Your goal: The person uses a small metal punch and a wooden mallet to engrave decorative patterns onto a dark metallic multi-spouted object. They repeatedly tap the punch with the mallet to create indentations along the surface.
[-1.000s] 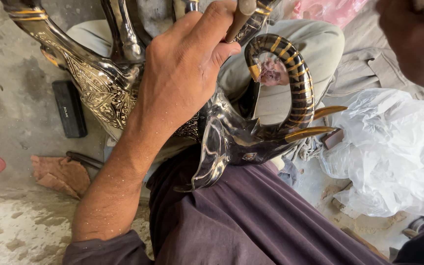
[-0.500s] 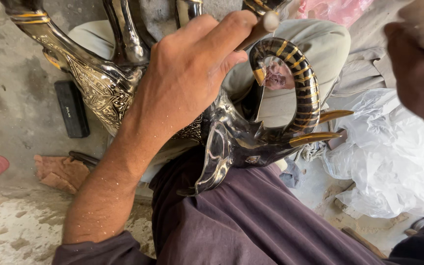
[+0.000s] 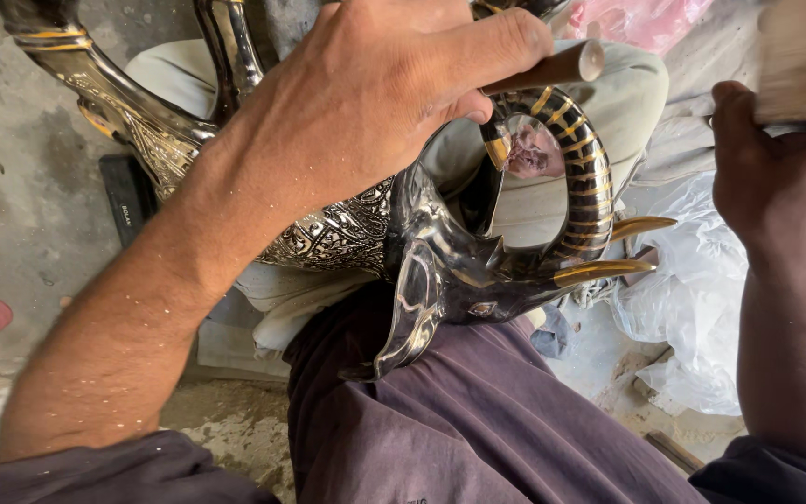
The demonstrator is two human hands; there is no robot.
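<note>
The elephant figure (image 3: 440,271), glossy black with gold tusks and a curled trunk, lies across my lap on the purple cloth (image 3: 478,420). My left hand (image 3: 366,103) is closed around a thin rod (image 3: 552,67) pressed at the trunk. My right hand (image 3: 776,177) is raised, clenched on a blurred block (image 3: 804,56). I judge a hard or skewed blow could chip the trunk or slip the rod onto my fingers.

Your elephant figurine (image 3: 440,271) is glossy black with gold tusks, gold stripes up the curled trunk and silver filigree on its side. Purple trousers (image 3: 478,429), white plastic bag (image 3: 692,317), pink one (image 3: 646,19) up top.
</note>
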